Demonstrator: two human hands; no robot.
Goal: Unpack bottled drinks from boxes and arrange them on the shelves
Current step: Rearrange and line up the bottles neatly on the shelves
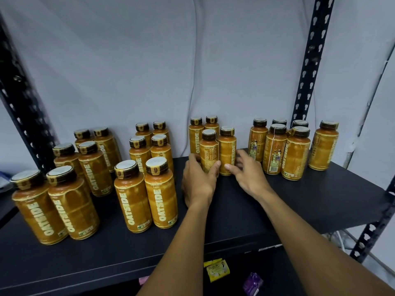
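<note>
Head view: lining up drinks on the shelf [299,199].
Left hand [197,180] grips one Oatside bottle [209,150], right hand [249,175] grips the bottle beside it [227,150], probably to pair them.

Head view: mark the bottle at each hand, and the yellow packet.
left-hand bottle [210,152]: head view, on its label.
right-hand bottle [227,150]: head view, on its label.
yellow packet [217,271]: head view, on its front face.

Soft, even light falls from above me; caps on my bottles [162,199] glare white. The wide lens bends the uprights [314,50], and the left edge blurs.
</note>
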